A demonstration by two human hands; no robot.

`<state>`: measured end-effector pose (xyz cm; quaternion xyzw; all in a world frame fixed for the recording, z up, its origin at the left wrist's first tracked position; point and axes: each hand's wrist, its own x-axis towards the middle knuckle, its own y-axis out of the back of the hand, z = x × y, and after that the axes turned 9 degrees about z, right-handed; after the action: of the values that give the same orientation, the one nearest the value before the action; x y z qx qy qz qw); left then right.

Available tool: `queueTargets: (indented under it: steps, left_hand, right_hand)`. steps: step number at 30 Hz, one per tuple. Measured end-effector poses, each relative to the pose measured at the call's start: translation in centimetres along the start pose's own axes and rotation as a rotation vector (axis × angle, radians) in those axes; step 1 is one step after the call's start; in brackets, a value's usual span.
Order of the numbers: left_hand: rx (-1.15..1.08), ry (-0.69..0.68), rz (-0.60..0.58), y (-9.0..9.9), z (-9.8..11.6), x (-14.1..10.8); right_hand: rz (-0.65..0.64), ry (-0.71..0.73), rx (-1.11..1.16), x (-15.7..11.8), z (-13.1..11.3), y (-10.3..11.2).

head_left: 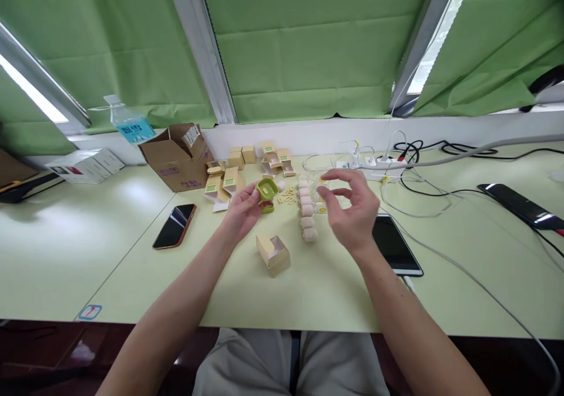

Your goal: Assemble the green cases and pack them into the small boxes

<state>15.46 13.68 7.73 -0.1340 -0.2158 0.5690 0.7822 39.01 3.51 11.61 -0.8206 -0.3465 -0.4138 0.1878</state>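
Overall: pale table point(326, 302), green blinds point(308, 49) at twelve o'clock. Left hand point(244, 211) closed on a green case point(267, 189), at twelve o'clock from a small open carton point(279, 262). Right hand point(352, 208), at the case's three o'clock: thumb and forefinger curved, tips apart; cannot tell whether it pinches one of the clear packs point(321, 208), partly hidden there. Pale pink pieces point(307, 210) in a row at its nine o'clock. Tablet point(396, 246) partly covered by the right forearm point(405, 308), itself cut off at six o'clock.
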Motion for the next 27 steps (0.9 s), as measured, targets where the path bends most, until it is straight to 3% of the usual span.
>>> queueTargets:
  steps: [2, 4, 6, 8, 13, 17, 20, 23, 27]
  left_hand:
    - [0.003, -0.006, 0.028, 0.5, -0.2, 0.4]
    - [-0.004, -0.009, 0.056, 0.7, -0.4, 0.6]
    - [-0.018, -0.007, 0.077, 0.7, -0.5, 0.6]
    - [-0.026, -0.006, 0.081, 0.7, -0.7, 0.6]
    - [-0.032, 0.001, 0.067, 0.8, -0.9, 0.6]
    - [-0.023, -0.007, 0.048, 0.9, -1.1, 0.6]
    - [-0.024, -0.026, 0.037, 0.8, -1.2, 0.6]
    - [-0.023, -0.049, 0.031, 0.5, -1.3, 0.4]
    - [0.001, -0.068, 0.004, 0.0, -1.1, 0.1]
  right_hand:
    - [-0.082, -0.073, -0.151, 0.5, 0.9, 1.3]
    - [-0.352, -0.072, -0.351, 0.3, 1.7, 2.3]
    - [-0.6, 0.007, -0.568, -0.8, 2.0, 2.9]
    - [-0.751, 0.123, -0.704, -2.2, 1.7, 3.1]
    - [-0.873, 0.321, -0.861, -5.0, 0.7, 2.0]
    - [-0.94, 0.326, -0.894, -5.2, 0.4, 1.3]
    - [-0.904, 0.198, -0.809, -4.4, 0.0, 1.5]
    - [-0.681, -0.007, -0.58, -3.0, -0.3, 1.1]
    - [-0.364, -0.243, -0.093, -1.3, 0.2, -1.6]
